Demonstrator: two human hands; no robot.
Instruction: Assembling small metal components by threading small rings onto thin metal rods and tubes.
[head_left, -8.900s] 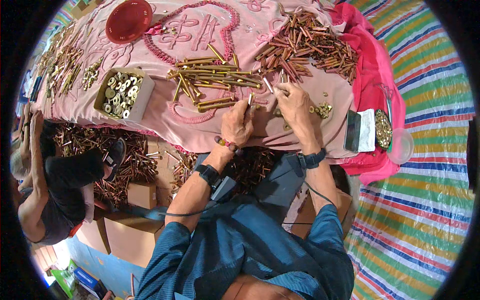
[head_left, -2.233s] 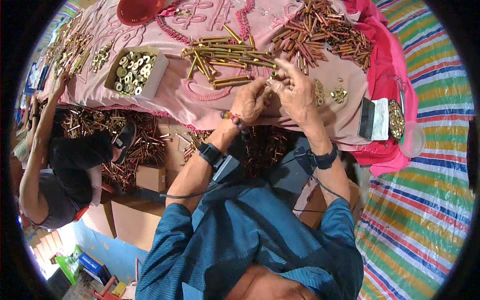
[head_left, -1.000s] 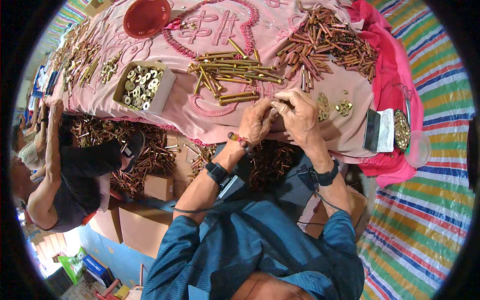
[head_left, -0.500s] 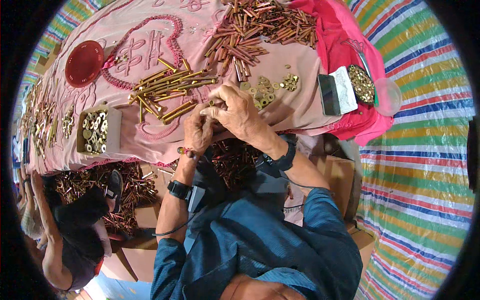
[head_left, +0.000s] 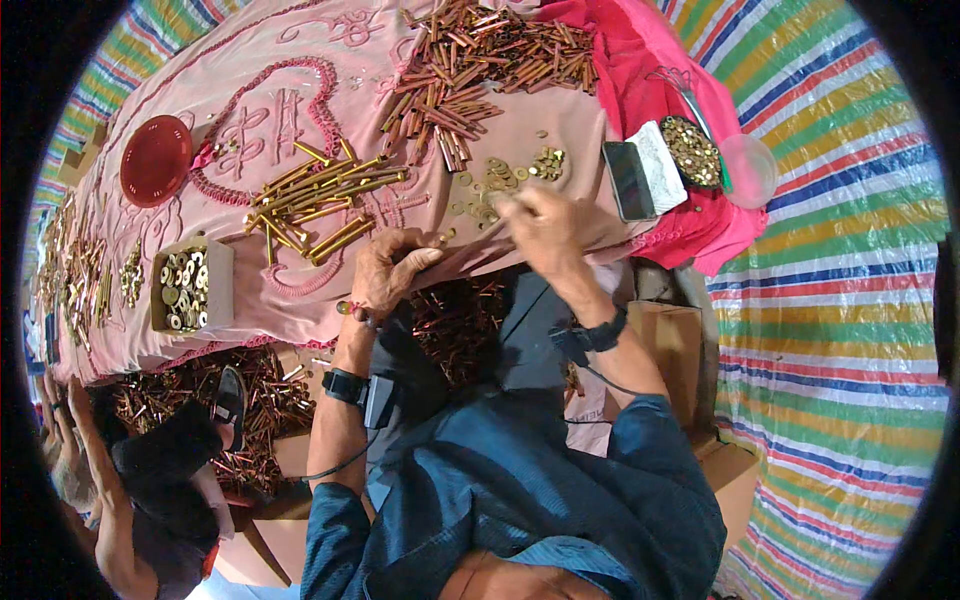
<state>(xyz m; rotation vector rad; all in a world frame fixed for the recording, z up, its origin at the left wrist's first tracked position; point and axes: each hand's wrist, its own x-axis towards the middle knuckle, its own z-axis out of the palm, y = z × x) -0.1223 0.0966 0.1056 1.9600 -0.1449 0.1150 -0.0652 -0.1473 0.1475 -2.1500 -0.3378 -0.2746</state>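
Observation:
My left hand is closed above the near edge of the pink cloth. Just past its thumb and fingertips shows the small round end of a brass-coloured piece; the rest of it is hidden. My right hand, smeared by motion, is over the cloth beside loose flat washers, and its fingers cannot be made out clearly. Behind it sits a small heap of brass-coloured nuts. Long brass-coloured bolts lie in a pile to the left, past my left hand.
Reddish metal tubes are heaped at the back. A cardboard box of washers and a red plate stand left. On the right are a phone, a black bowl of small metal parts and a clear tub. Another person sits lower left.
My hands, together before, are now apart. The right one has moved right toward the washers; the left one stays near the cloth's edge, slightly lower. The view has shifted a little.

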